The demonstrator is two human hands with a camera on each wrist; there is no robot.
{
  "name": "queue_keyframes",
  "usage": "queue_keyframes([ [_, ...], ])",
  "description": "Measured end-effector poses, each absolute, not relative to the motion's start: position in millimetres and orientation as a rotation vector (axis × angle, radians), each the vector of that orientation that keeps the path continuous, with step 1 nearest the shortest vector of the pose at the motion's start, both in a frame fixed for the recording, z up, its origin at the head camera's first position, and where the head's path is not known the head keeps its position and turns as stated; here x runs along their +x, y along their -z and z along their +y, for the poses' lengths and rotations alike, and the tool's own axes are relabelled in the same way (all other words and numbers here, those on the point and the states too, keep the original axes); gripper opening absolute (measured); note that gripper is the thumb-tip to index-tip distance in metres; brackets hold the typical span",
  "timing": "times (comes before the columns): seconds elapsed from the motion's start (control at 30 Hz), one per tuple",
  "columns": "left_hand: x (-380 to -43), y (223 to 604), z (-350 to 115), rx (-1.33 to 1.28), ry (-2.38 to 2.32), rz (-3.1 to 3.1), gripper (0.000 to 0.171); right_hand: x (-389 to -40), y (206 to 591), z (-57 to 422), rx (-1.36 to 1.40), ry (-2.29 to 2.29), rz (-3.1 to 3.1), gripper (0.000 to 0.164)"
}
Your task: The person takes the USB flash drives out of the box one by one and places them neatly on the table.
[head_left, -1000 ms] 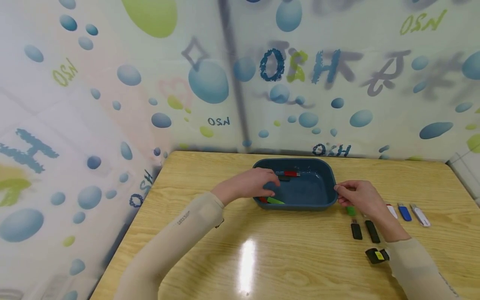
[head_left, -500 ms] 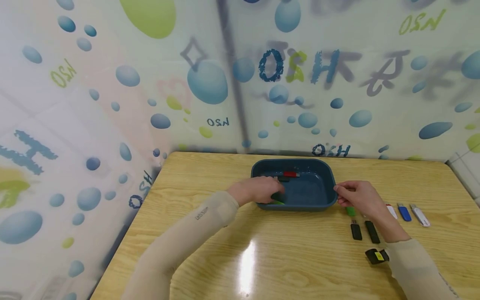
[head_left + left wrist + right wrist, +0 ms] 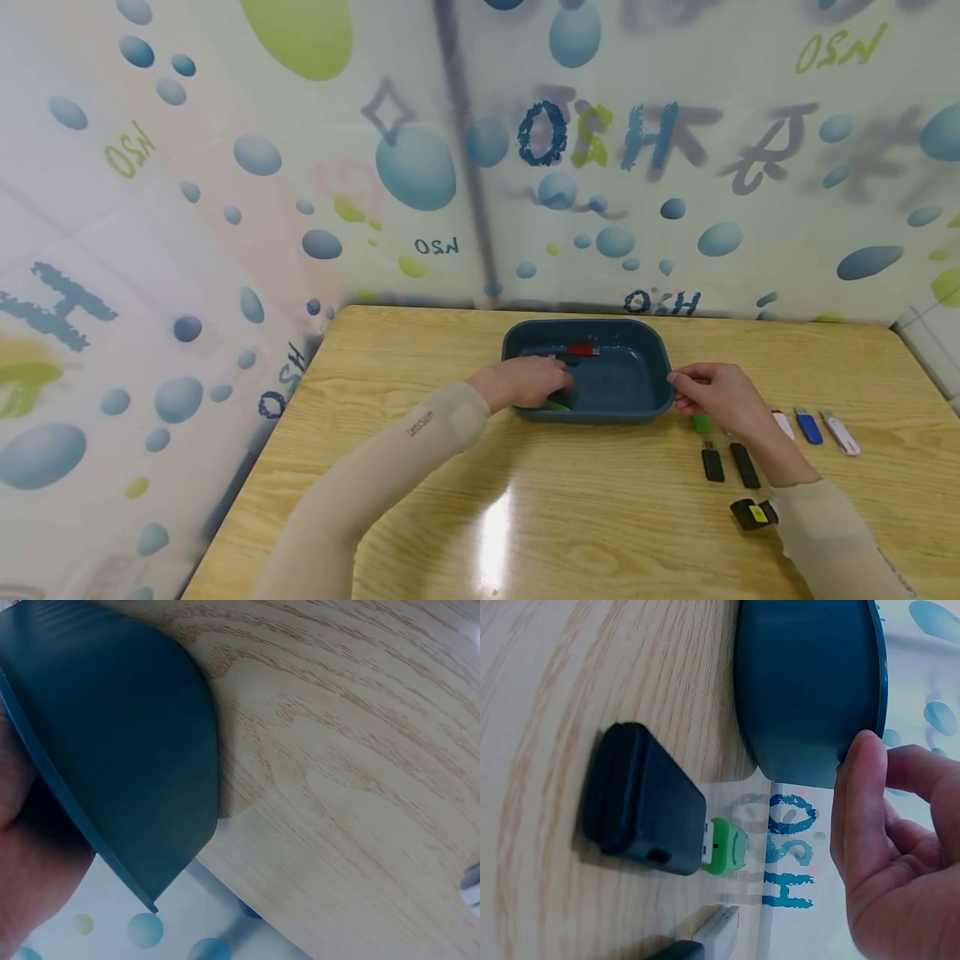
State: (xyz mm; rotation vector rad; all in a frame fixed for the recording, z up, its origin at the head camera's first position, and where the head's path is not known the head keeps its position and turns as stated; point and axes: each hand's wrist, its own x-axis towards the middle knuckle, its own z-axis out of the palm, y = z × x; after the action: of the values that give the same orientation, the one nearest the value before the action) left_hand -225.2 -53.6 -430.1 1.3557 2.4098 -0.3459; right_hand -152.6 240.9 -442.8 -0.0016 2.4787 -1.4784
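A dark blue plastic bin (image 3: 626, 387) stands on the table. My left hand (image 3: 528, 382) reaches over its left side, fingers bent down inside beside a green USB stick (image 3: 558, 407). In the left wrist view the bin wall (image 3: 127, 735) hides the fingertips of that hand (image 3: 34, 877), so I cannot tell whether they hold anything. Behind the hand lie a red USB stick (image 3: 582, 351) and a black one (image 3: 568, 361). My right hand (image 3: 722, 398) pinches the bin's right rim between thumb and fingers, as the right wrist view also shows with the hand (image 3: 900, 855).
Right of the bin, several USB sticks lie on the table: a green one (image 3: 701, 423), a black one (image 3: 712, 463), a longer black one (image 3: 745, 464), a red-and-white one (image 3: 782, 422), a blue one (image 3: 808, 426) and a white one (image 3: 841, 432). A patterned wall rises behind the table.
My left hand has moved right and deeper into the bin, covering the small red piece at its left and part of the green stick. The right hand has stayed on the rim.
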Motion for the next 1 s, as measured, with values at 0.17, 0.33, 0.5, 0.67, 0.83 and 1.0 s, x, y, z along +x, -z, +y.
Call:
queue_keyframes([
  [0.17,-225,428,-52,1.366,0.315,2.393,0.019,-153,443,241,0.004,1.481,2.474,0.048],
  [0.33,-226,430,-52,1.357,0.239,2.379,0.012,-152,443,240,0.009,1.482,2.475,0.048],
  [0.5,-226,430,-54,1.343,0.177,2.379,0.011,-152,443,239,0.002,1.481,2.481,0.048],
  [0.67,-225,427,-57,1.341,0.157,2.406,0.007,-152,442,240,-0.003,1.467,2.487,0.048],
  [0.83,-225,422,-60,1.325,0.132,2.440,0.015,-152,442,240,-0.002,1.447,2.502,0.049],
  [1.0,-226,415,-63,1.332,0.115,2.459,0.020,-152,443,241,0.000,1.443,2.504,0.050],
])
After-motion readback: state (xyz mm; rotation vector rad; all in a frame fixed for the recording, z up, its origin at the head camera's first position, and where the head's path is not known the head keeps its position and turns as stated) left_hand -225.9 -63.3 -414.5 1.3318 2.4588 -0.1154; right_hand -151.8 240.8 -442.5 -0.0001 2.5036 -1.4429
